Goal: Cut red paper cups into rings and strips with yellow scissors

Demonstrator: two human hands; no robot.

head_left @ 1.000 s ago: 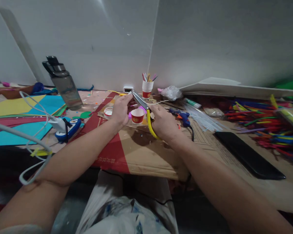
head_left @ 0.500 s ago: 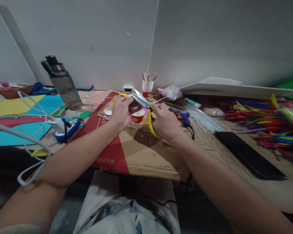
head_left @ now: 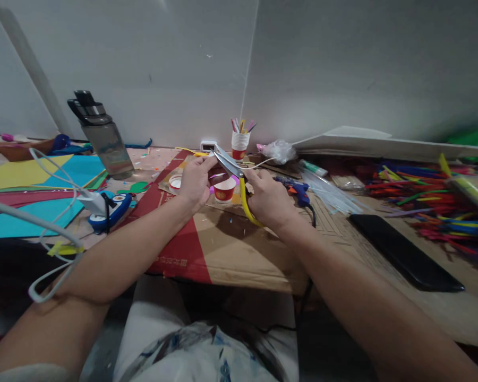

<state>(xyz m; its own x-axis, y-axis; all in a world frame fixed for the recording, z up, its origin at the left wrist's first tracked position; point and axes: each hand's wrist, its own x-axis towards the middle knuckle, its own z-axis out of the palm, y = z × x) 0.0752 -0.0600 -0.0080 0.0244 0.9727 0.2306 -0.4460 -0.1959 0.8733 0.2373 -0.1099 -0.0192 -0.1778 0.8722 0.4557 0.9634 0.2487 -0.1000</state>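
My right hand (head_left: 269, 199) grips the yellow handles of a pair of scissors (head_left: 230, 165), whose metal blades point up and left toward my left hand (head_left: 197, 178). The fingers of my left hand are pinched together at the blade tips, on something too small to make out. Just below the blades stands a red and white paper cup (head_left: 224, 190), with a purple piece partly visible beside it. A second white-rimmed cup (head_left: 176, 182) sits left of my left hand and is partly covered by it.
Stacked cups holding sticks (head_left: 240, 142) stand by the wall. A water bottle (head_left: 107, 143) and coloured sheets (head_left: 32, 212) lie to the left. Rightward are a blue glue gun (head_left: 300, 192), clear sticks (head_left: 332, 193), a black phone-like slab (head_left: 406, 252) and colourful pipe cleaners (head_left: 426, 196).
Both hands and the scissors are nearly where they were, with only a slight shift of my left hand. The blades look a little closer together.
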